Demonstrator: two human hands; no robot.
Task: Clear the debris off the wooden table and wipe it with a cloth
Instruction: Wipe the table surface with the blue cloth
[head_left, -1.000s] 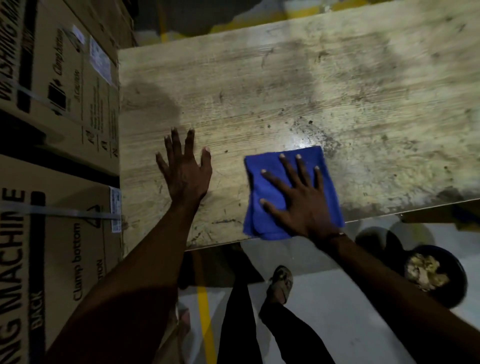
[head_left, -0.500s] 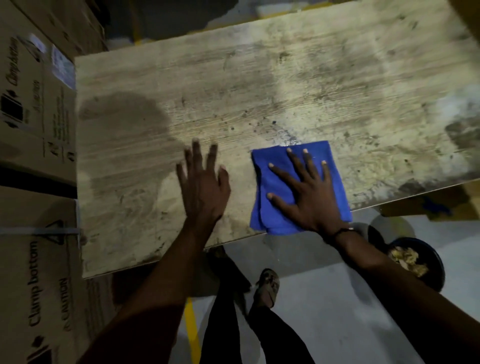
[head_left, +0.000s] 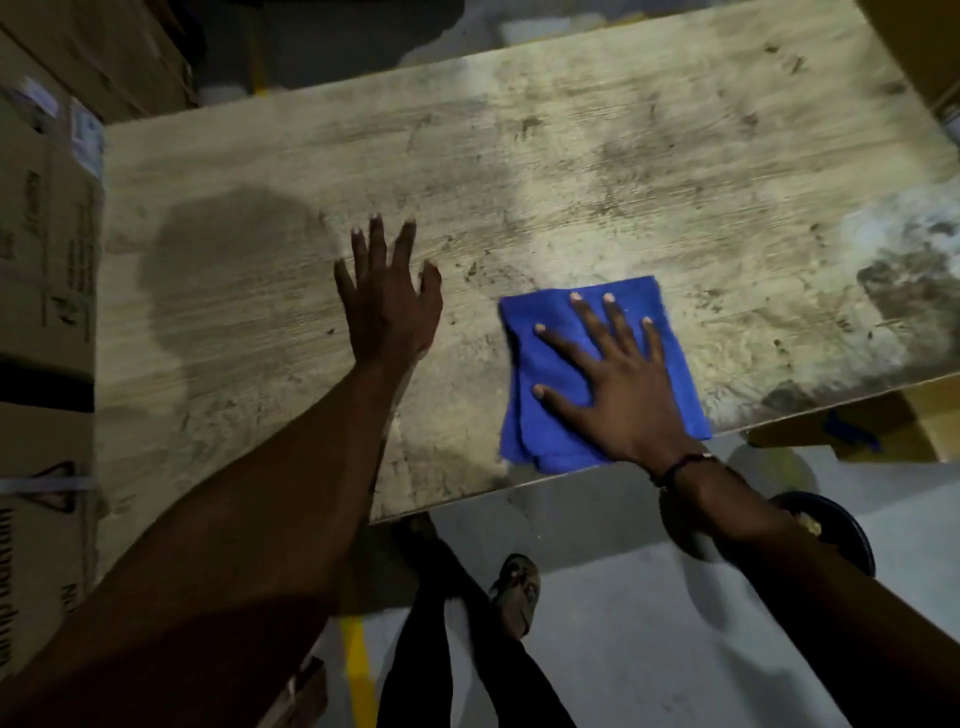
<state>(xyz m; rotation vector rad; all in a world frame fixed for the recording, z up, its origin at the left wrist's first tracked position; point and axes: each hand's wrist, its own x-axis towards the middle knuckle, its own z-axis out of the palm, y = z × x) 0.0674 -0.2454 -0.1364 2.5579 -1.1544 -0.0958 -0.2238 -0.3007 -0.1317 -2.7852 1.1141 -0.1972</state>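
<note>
A folded blue cloth (head_left: 524, 395) lies on the worn wooden table (head_left: 597, 171) close to its near edge. My right hand (head_left: 618, 384) presses flat on the cloth, fingers spread. My left hand (head_left: 389, 306) rests flat on the bare wood to the cloth's left, fingers apart, holding nothing. The tabletop is stained and streaked, with darker grime at the right end (head_left: 904, 291). No loose debris shows on the wood.
Stacked cardboard boxes (head_left: 47, 270) stand against the table's left end. On the grey floor below the near edge sits a black bowl (head_left: 841, 530) holding pale scraps, partly behind my right forearm. My legs and a sandalled foot (head_left: 514, 592) are under the edge.
My right hand has slid the cloth to the right along the near edge. My left hand has moved right with it, still flat on the wood. The view has shifted right.
</note>
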